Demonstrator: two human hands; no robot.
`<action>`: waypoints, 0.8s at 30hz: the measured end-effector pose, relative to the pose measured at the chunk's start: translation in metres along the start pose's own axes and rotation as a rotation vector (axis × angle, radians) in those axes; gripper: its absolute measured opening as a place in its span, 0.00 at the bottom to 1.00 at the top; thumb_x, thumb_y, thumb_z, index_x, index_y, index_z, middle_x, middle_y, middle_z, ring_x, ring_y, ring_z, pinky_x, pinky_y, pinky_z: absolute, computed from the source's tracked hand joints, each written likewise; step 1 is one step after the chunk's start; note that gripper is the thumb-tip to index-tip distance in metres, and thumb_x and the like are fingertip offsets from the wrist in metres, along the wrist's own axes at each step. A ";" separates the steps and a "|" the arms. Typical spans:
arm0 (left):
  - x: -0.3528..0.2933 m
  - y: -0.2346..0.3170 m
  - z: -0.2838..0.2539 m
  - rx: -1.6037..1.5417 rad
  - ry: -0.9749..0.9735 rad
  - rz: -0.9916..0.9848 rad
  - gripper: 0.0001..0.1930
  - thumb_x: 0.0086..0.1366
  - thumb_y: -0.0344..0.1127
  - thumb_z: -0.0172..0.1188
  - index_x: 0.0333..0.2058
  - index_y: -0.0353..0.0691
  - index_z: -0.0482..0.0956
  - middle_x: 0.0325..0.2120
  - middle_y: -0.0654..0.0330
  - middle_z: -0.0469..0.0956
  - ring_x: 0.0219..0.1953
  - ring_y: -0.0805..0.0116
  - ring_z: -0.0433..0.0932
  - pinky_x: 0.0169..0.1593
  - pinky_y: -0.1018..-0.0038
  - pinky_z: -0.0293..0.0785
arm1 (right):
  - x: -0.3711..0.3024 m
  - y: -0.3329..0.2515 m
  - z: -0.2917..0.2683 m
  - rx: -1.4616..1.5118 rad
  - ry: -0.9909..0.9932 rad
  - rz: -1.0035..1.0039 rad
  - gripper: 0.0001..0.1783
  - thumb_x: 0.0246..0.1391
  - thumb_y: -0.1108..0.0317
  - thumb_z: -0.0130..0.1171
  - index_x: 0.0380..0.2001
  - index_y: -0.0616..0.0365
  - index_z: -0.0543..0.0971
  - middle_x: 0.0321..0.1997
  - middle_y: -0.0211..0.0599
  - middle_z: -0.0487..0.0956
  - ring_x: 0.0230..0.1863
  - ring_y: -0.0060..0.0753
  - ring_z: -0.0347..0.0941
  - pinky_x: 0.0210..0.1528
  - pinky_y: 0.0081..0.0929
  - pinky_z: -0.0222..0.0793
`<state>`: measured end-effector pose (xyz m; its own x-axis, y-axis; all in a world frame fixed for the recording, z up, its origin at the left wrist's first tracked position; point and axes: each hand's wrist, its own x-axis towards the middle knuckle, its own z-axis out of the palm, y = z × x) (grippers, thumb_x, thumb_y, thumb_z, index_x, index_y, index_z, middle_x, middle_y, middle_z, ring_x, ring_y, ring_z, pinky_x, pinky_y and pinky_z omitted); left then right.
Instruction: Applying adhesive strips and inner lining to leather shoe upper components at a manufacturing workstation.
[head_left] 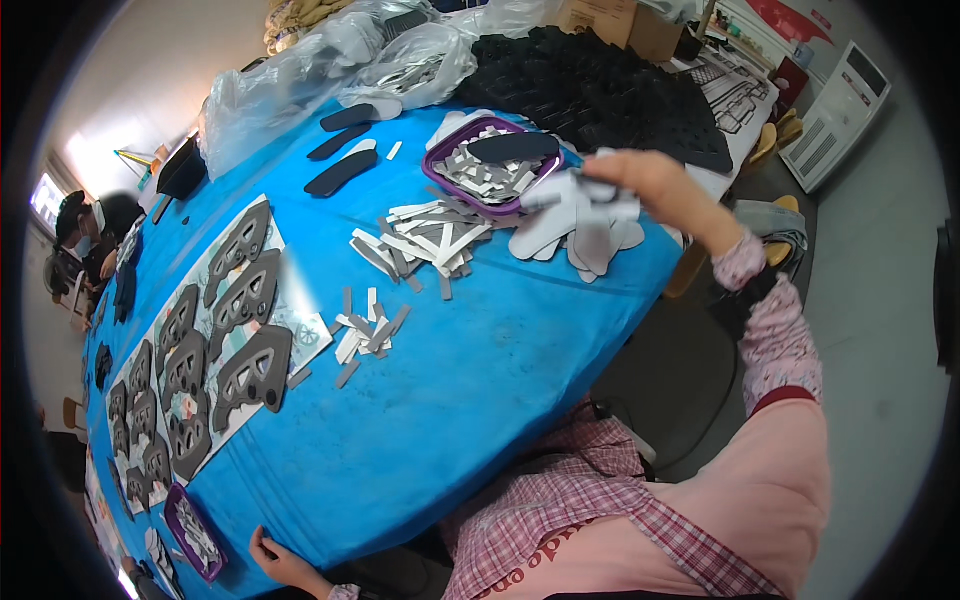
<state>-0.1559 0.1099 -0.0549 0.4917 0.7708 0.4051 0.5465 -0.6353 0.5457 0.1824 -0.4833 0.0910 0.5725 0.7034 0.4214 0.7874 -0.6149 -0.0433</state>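
Observation:
My right hand reaches over a pile of pale grey insoles at the table's right edge. It is blurred; its fingers appear closed on a pale insole that is smeared too. Next to it, a dark insole lies across a purple basket full of short white and grey strips. My left hand rests by the near left edge with its fingers apart and nothing visible in them. A second purple basket of strips stands beside it.
Loose strips lie mid-table on a blue cover. Grey cut-out foam pieces cover a printed sheet at left. Dark insoles, clear plastic bags and a black heap lie farther back. People sit far left.

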 end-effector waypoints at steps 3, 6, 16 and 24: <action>0.002 -0.004 0.002 0.011 0.024 0.004 0.11 0.66 0.28 0.45 0.40 0.33 0.76 0.38 0.55 0.76 0.40 0.64 0.74 0.46 0.72 0.70 | -0.036 -0.009 0.036 -0.301 -0.092 -0.022 0.29 0.46 0.75 0.51 0.55 0.45 0.68 0.54 0.36 0.70 0.52 0.39 0.69 0.56 0.35 0.63; 0.003 -0.010 0.006 -0.031 0.041 0.009 0.10 0.65 0.27 0.46 0.40 0.33 0.76 0.38 0.56 0.76 0.40 0.65 0.74 0.46 0.72 0.70 | -0.040 -0.011 0.054 -0.370 -0.132 0.039 0.30 0.46 0.73 0.52 0.57 0.49 0.66 0.58 0.36 0.65 0.58 0.38 0.62 0.60 0.37 0.57; 0.001 -0.009 0.006 -0.034 0.045 0.023 0.10 0.64 0.26 0.46 0.39 0.33 0.76 0.36 0.56 0.76 0.37 0.65 0.75 0.43 0.72 0.70 | 0.021 0.003 0.029 -0.483 -0.455 0.215 0.24 0.38 0.68 0.61 0.45 0.54 0.76 0.35 0.41 0.76 0.39 0.40 0.73 0.41 0.34 0.66; -0.001 -0.005 0.001 -0.088 0.067 -0.019 0.09 0.64 0.26 0.46 0.38 0.33 0.76 0.35 0.56 0.76 0.37 0.65 0.75 0.44 0.73 0.70 | 0.099 0.021 0.034 0.103 -0.506 0.217 0.28 0.42 0.61 0.63 0.49 0.57 0.73 0.43 0.45 0.77 0.44 0.45 0.74 0.47 0.36 0.69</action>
<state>-0.1586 0.1124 -0.0583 0.4334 0.7862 0.4405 0.4920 -0.6160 0.6152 0.2637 -0.4148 0.1008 0.7425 0.6634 -0.0928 0.6429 -0.7446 -0.1795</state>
